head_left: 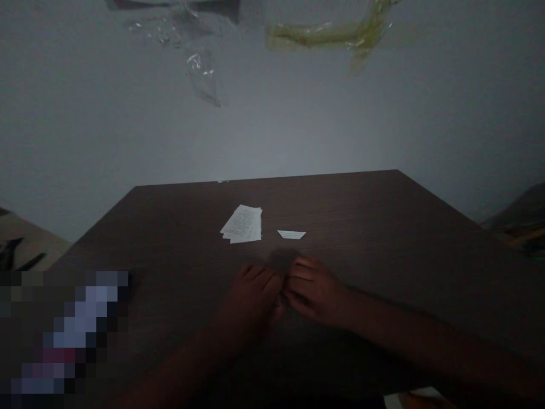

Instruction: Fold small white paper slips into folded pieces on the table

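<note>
Side by side over the dark table (340, 216), my left hand (259, 292) and my right hand (314, 288) meet at their fingertips. Both have their fingers curled in and closed. Whatever may be between them is hidden by the fingers and the dim light. Just beyond my right hand lies a small folded piece of paper (292, 234), lined and wider along its far edge. A loose stack of printed paper sheets (243, 224) lies beyond my left hand, its sheets fanned out unevenly.
A pale wall (298, 125) rises behind the table, with clear tape (200, 65) and yellowish tape (315, 37) stuck on it. A tiny white scrap (222, 181) lies at the table's far edge. Something blurred out by large pixels (80, 324) covers the lower left.
</note>
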`<state>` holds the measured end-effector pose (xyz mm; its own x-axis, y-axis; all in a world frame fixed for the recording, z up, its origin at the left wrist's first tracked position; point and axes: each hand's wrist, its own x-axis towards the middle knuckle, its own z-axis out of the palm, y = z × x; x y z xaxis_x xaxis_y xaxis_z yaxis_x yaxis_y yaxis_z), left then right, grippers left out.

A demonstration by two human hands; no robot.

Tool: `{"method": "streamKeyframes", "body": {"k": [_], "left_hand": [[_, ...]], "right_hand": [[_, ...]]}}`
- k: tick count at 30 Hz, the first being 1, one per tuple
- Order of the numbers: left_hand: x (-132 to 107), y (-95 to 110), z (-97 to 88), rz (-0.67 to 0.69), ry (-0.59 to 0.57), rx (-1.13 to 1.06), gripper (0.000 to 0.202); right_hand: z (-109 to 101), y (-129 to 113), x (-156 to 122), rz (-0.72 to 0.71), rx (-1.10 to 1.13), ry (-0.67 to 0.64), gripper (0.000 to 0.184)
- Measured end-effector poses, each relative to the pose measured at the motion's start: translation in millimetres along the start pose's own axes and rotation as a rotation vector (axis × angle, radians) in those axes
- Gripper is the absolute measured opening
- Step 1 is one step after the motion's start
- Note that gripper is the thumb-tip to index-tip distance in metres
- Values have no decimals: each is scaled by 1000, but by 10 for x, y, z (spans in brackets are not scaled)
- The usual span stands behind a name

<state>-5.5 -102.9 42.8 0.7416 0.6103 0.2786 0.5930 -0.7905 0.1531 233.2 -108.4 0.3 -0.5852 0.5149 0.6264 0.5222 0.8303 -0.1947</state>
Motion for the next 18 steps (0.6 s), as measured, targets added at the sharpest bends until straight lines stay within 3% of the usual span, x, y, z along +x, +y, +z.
{"method": "streamKeyframes", "body": {"k": [8, 18], "left_hand": [[-31, 16, -40, 63, 69, 84, 19], [-63, -156, -205, -93, 85, 157, 18]], "right_hand": [[-45, -102, 53, -38, 26, 94, 19], [-150, 50, 9, 42, 7, 76, 16]]}}
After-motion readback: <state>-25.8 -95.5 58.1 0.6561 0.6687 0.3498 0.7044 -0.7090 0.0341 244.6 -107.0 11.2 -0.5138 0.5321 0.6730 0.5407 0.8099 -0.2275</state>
